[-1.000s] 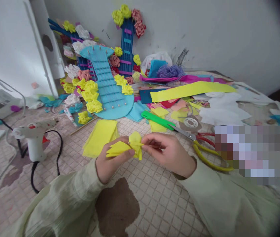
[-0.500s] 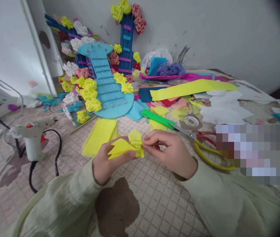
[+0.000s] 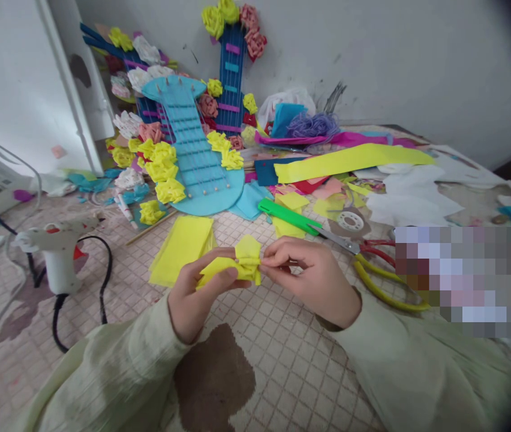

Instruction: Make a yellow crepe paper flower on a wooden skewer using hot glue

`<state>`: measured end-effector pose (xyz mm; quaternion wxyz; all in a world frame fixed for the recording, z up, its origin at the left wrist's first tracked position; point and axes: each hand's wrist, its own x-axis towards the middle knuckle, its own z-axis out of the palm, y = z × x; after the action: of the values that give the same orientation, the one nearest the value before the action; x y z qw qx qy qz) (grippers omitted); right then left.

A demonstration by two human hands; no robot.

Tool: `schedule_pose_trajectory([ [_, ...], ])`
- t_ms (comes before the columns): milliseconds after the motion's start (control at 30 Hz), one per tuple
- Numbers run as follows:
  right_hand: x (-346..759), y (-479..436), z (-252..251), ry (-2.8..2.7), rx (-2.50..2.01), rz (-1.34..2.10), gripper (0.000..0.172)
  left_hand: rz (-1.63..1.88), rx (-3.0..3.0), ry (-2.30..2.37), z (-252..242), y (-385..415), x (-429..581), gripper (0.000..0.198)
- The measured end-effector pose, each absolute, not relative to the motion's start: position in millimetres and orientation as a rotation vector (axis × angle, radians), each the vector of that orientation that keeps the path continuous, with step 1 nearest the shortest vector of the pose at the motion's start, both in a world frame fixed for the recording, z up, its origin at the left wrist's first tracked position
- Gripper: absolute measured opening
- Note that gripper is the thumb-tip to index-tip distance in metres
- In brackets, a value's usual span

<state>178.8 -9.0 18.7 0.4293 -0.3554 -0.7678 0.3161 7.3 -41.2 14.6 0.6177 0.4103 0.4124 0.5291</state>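
Observation:
Yellow crepe paper (image 3: pixel 248 251), folded and gathered into petal-like pieces, is held between my two hands above the table. My left hand (image 3: pixel 199 285) grips its left side, with the thumb lying along the top. Fingertips of my right hand (image 3: pixel 307 273) pinch the gathered end at the right; part of that pinch is hidden behind the fingers. Just behind my left hand lies a stack of flat yellow paper sheets (image 3: pixel 181 246).
A white glue gun (image 3: pixel 60 258) with a black cord stands at left. Scissors with yellow and red handles (image 3: pixel 381 288) and a green cutter (image 3: pixel 289 217) lie at right. Behind are a blue guitar-shaped piece (image 3: pixel 192 144), paper flowers (image 3: pixel 161 165) and a yellow strip (image 3: pixel 354 163).
My left thumb has drawn back slightly to the left along the paper. The left paper flaps now sit folded closer together. My right hand stays almost in place.

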Motion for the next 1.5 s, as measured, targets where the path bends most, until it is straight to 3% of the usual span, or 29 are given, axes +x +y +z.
schedule_pose_trajectory([
  [833, 176, -11, 19, -1.876, -0.899, 0.821, 0.018, 1.175, 1.171, 1.131, 24, -45, 4, 0.016],
  [1500, 176, -16, 19, -2.008, -0.765, 0.423, 0.015, 1.237, 1.022, 1.101, 18, -44, 2, 0.019],
])
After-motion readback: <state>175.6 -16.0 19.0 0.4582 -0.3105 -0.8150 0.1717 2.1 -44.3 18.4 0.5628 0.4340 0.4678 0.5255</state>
